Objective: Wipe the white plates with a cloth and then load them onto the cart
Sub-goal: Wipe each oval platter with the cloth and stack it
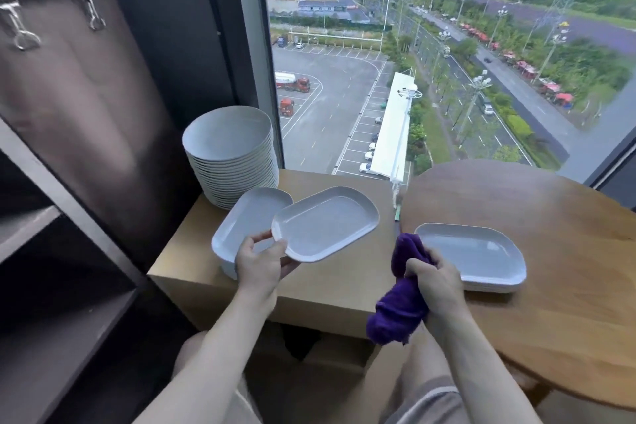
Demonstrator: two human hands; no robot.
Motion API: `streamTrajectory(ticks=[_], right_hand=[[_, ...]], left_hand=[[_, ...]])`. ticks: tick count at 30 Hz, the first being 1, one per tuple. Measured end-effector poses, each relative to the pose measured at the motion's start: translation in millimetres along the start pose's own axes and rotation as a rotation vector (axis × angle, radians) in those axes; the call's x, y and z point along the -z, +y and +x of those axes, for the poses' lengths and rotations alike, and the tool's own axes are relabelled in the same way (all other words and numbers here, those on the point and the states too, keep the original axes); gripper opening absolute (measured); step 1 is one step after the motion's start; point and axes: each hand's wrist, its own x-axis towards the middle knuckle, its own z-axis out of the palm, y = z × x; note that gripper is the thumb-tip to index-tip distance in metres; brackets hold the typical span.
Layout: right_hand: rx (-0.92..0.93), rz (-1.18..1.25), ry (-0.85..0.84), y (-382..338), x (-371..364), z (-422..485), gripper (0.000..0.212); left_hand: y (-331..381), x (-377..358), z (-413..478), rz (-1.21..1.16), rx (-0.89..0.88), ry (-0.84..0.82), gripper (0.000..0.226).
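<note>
Pinching 1 white plate [327,222] by its rim with left hand [256,263], thumb on top, at centre frame; clenching purple cloth [399,306] in right hand [435,280], right of centre.

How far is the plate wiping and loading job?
Possibly done: the stack on the round table. In hand: left hand holds one plate, right hand grips the purple cloth. Left: the tall stack, the stack beside it, and loading; the dark shelves show no plates.
</note>
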Motion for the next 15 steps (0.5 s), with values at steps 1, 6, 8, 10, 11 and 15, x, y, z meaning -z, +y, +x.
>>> streamTrajectory(ticks=[1, 6, 8, 10, 11, 15], right_hand=[[-0.023, 0.008, -0.021, 2, -10, -2, 0.045], [-0.067, 0.011, -0.111, 12, -54, -11, 0.046], [-0.070, 0.000, -0.147, 16, -66, -15, 0.046], [-0.082, -0.006, -0.168, 20, -73, -18, 0.048], [-0.090, -0.012, -0.176, 23, -75, -19, 0.049], [-0.110, -0.029, -0.225, 33, -73, -24, 0.050]], left_hand=[[5, 11, 3, -0.005, -0.005, 0.022, 0.022], [25, 59, 18, -0.024, -0.040, 0.161, 0.026], [28, 74, 24, -0.038, -0.037, 0.202, 0.027], [27, 84, 29, -0.053, -0.030, 0.231, 0.027], [25, 88, 30, -0.060, -0.029, 0.243, 0.026], [18, 95, 34, -0.071, -0.020, 0.305, 0.029]])
